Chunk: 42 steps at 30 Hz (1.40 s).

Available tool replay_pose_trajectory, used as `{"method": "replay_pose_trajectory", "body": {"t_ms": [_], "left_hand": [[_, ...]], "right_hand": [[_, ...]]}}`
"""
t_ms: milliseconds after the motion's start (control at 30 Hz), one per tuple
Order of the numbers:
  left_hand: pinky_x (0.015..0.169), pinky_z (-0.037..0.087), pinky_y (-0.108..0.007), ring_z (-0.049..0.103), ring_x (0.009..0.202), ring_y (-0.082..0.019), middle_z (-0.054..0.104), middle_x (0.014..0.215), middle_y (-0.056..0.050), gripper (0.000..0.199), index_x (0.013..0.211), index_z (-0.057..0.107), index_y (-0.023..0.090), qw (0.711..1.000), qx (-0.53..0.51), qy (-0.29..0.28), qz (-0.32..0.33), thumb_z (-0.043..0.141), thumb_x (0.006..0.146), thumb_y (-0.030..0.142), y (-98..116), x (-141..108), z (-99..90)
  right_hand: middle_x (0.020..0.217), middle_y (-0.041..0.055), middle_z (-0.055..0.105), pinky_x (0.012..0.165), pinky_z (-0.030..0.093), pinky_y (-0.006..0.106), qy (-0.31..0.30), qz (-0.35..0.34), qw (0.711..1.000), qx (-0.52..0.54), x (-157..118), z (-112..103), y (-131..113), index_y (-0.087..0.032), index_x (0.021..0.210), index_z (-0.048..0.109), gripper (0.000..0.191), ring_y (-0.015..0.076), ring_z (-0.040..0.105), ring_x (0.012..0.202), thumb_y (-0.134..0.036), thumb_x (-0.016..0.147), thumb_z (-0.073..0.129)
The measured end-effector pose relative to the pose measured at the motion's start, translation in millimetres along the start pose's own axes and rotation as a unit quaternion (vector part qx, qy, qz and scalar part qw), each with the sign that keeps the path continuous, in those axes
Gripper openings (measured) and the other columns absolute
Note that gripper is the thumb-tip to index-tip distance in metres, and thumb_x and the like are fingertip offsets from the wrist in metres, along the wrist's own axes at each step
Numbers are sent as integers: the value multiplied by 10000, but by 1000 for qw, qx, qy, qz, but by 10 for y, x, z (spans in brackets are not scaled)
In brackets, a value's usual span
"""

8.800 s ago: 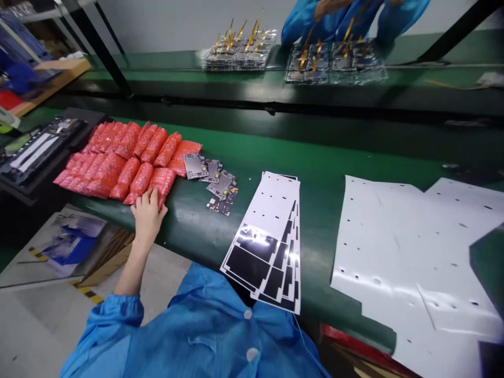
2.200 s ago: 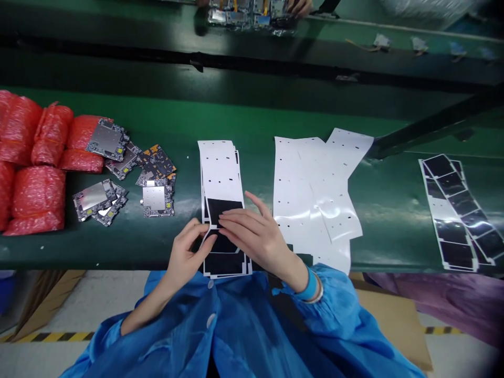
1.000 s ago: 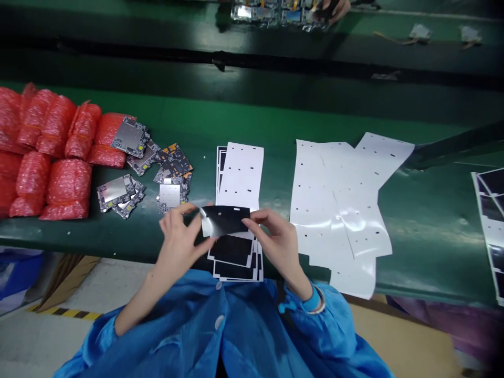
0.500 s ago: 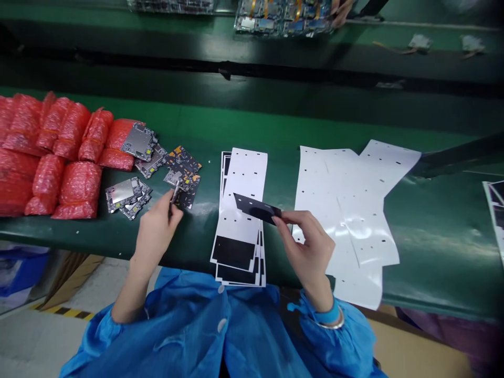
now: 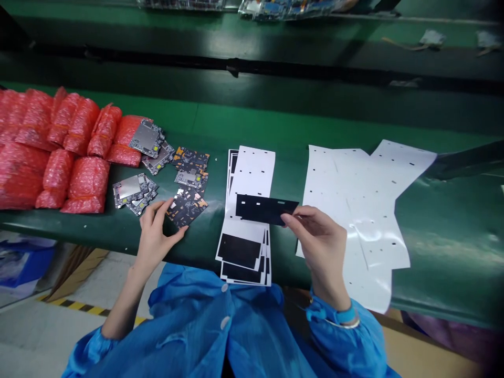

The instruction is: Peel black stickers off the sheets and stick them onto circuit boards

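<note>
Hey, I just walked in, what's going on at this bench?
A person in a blue smock holds a thin black slotted film in the right hand, over a stack of white strips with black rectangles. The left hand touches the edges of a dark circuit board with orange patches. Silver-grey circuit boards and red plastic-wrapped bundles lie to the left, large white sheeting to the right.
</note>
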<state>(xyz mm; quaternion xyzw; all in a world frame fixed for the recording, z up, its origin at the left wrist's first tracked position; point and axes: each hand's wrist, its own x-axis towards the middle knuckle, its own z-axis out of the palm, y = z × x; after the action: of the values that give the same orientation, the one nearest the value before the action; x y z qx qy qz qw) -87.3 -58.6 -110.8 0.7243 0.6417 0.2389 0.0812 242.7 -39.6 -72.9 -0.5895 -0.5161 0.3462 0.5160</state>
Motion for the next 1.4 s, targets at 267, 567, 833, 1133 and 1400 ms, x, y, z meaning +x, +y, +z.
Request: {"method": "replay_pose_trajectory", "body": {"t_ms": [267, 567, 833, 1133, 1400], "left_hand": [[1012, 594, -425, 640, 1227, -291, 627, 1349, -127, 812, 1514, 427, 248, 957, -220, 32, 187, 806, 806, 366, 804, 366, -328], [866, 652, -379, 683, 1154, -279, 651, 1355, -97, 1018, 1534, 377, 359, 929, -334, -9, 157, 919, 675, 415, 889, 473, -423], [888, 656, -365, 660, 1205, -295, 637, 1378, -103, 949, 1504, 438, 333, 922, -357, -51, 140, 899, 688, 481, 875, 499, -470], [982, 629, -324, 621, 1291, -276, 613, 1447, -70, 1061, 1584, 307, 382, 886, -392, -42, 243, 910, 711, 357, 870, 576, -423], [970, 646, -327, 613, 1307, -268, 602, 1469, -50, 1036, 1583, 327, 357, 888, -388, -35, 246, 902, 721, 336, 861, 564, -425]], "right_hand": [[909, 43, 794, 907, 621, 529, -108, -70, 986, 109, 66, 122, -510, -243, 728, 662, 188, 336, 717, 1162, -316, 852, 783], [753, -48, 724, 662, 604, 309, -127, -115, 984, 55, 2, -25, -716, -291, 814, 731, 176, 149, 692, 701, -146, 796, 828], [692, -45, 675, 487, 500, 257, -120, -92, 986, 65, -14, -83, -720, -273, 782, 731, 172, 118, 598, 598, -135, 782, 832], [668, -39, 651, 462, 408, 244, -127, -60, 986, 91, -6, -123, -734, -241, 757, 732, 171, 99, 550, 581, -110, 762, 842], [698, -48, 646, 487, 429, 226, -129, -52, 984, 109, -14, -127, -730, -241, 784, 734, 198, 84, 561, 607, -67, 762, 824]]}}
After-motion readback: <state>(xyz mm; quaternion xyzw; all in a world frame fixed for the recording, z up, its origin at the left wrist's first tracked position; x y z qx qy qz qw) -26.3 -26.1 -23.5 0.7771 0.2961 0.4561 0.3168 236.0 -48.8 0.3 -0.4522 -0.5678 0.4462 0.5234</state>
